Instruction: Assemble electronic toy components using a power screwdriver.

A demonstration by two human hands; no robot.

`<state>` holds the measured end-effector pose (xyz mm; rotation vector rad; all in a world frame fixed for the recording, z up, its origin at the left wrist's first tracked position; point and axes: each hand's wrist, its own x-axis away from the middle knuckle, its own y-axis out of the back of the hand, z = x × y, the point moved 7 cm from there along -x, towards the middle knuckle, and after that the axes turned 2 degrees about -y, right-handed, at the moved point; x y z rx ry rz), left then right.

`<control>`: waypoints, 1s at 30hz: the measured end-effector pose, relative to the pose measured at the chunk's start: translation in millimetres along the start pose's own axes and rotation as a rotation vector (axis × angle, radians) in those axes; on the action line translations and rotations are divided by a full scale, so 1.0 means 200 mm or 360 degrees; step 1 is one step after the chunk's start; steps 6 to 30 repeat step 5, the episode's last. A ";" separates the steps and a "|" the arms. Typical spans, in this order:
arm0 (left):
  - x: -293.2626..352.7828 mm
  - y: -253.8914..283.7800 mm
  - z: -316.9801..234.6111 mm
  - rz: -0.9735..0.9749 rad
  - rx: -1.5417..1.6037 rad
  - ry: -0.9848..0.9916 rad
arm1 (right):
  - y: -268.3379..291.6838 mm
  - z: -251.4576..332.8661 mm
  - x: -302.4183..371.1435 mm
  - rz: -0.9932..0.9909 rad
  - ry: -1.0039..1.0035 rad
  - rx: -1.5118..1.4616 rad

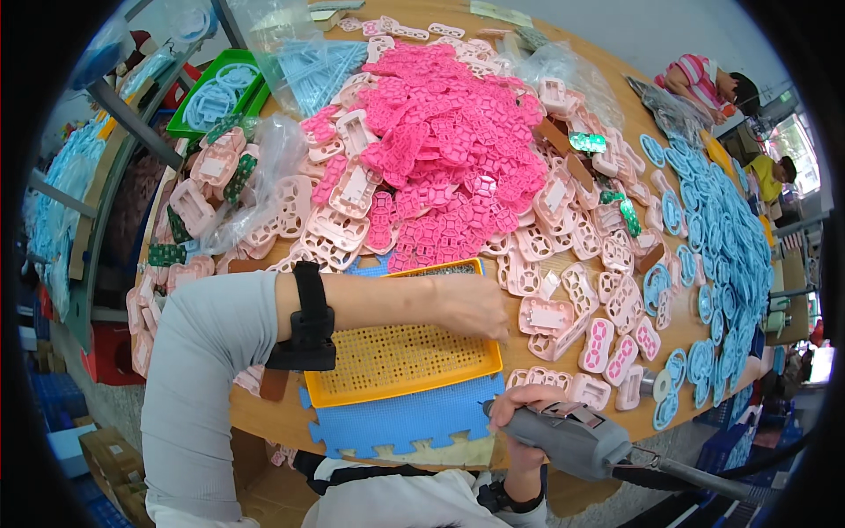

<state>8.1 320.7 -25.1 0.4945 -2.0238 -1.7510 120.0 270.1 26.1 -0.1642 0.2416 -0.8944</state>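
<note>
My left arm reaches across a yellow perforated basket (400,378). My left hand (468,305) is over the basket's right end, back of the hand up and fingers curled downward. What those fingers hold, if anything, is hidden beneath the hand. A pale pink plastic housing (546,315) lies just right of my left hand. Low on the right, my right hand (521,429) is wrapped round a grey electric screwdriver (568,437), its tip pointing left and a cable trailing to the lower right. The basket rests on a blue foam mat (409,418).
A heap of bright pink perforated pieces (449,141) fills the table's middle. Pale pink parts (339,231) surround it. Light blue ring-shaped parts (726,238) cover the right side. A green tray (216,97) stands far left. Two other people (704,84) are beyond the table.
</note>
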 end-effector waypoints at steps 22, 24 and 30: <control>0.16 0.19 -0.02 -0.0436 0.0141 0.0293 | -0.06 -0.04 0.03 0.0065 -0.0185 -0.0125; 0.16 0.19 -0.02 -0.0436 0.0141 0.0293 | -0.06 -0.04 0.03 0.0065 -0.0185 -0.0125; 0.16 0.19 -0.02 -0.0436 0.0141 0.0293 | -0.06 -0.04 0.03 0.0065 -0.0185 -0.0125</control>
